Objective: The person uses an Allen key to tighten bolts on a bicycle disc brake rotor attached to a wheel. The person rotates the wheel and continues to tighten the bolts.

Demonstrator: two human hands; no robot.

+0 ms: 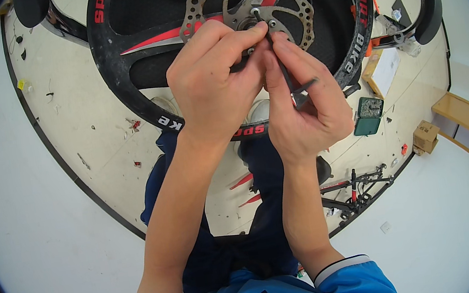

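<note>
A black bicycle wheel (110,55) with red and grey accents lies flat in front of me. Bolted at its hub is a perforated metal brake disc (304,7). A thin dark hex key (284,72) slants across the hub, its upper end at a bolt (255,11) of the disc. My right hand (312,100) is closed around the key's lower part, where a short bent end sticks out. My left hand (210,72) is closed too, thumb and fingers pinching the key near its upper end. Its fingertips partly hide the hub.
Beneath the wheel is a black chair seat (159,70), with armrests (429,26) on both sides. Right of it, a green case (369,123), a cardboard box (425,137) and a black bike frame (353,193) are on the floor. Small scraps (134,124) lie at left.
</note>
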